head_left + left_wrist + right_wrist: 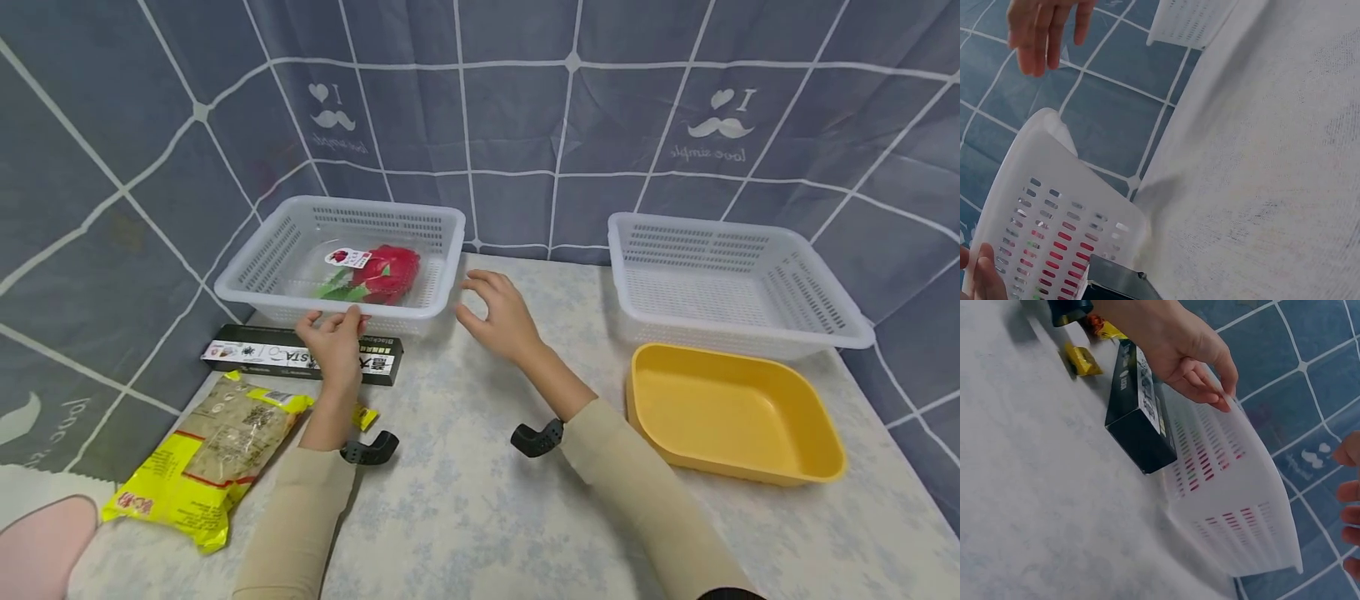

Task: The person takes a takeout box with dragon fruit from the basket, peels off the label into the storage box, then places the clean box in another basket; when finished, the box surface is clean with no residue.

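Observation:
My left hand [332,342] is at the front rim of the left white basket [251,292], pinching the rim between thumb and fingers. In the right wrist view the same left hand [1194,362] shows its fingertips against the rim. Inside that basket lies a red item with green leaf-like parts [386,275], under clear plastic with a small white label [348,257]. My right hand [502,317] hovers just right of the basket, fingers loosely bent, holding nothing. A black pasta box [258,354] lies in front of the basket, below my left hand.
A yellow-and-clear food bag [217,450] lies at the left, and a small yellow packet [364,417] is partly hidden by my left wrist. A second white basket [742,325] stands at the back right, behind a yellow tub [738,462]. A tiled-pattern curtain [517,108] hangs behind.

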Tool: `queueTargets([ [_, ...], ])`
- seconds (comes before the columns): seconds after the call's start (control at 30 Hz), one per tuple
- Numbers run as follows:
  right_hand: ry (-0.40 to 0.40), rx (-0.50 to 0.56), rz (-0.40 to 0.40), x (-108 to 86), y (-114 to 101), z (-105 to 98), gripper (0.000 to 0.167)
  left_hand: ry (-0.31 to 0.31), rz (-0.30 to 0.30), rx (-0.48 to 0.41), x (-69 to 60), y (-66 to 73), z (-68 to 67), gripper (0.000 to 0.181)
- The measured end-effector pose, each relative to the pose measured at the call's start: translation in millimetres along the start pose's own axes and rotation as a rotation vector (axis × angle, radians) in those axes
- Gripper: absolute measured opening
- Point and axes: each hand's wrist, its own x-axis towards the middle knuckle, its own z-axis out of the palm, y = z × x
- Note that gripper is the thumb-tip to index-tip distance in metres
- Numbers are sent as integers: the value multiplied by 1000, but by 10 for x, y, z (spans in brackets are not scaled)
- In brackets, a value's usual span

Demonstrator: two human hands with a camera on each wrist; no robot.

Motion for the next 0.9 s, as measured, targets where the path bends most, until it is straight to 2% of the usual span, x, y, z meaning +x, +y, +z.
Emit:
queueTargets([
  [0.1,-35,47,39,148,0,27,37,14,12,-20,8,-15,26,53],
  [0.3,-79,210,206,452,-27,95,34,10,21,-19,-3,-36,35,54],
  [0.4,-89,245,260,551,-42,151,35,15,27,-14,-10,-46,15,53],
  [0.63,-68,336,338,734,-58,328,33,1,55,-2,6,-74,-11,53],
  [0.73,-71,381,400,817,-96,418,38,-1,67,-7,19,-87,-16,53],
  [0.9,-54,371,477,936,-201,573,51,2,71,-20,16,-99,2,53],
])
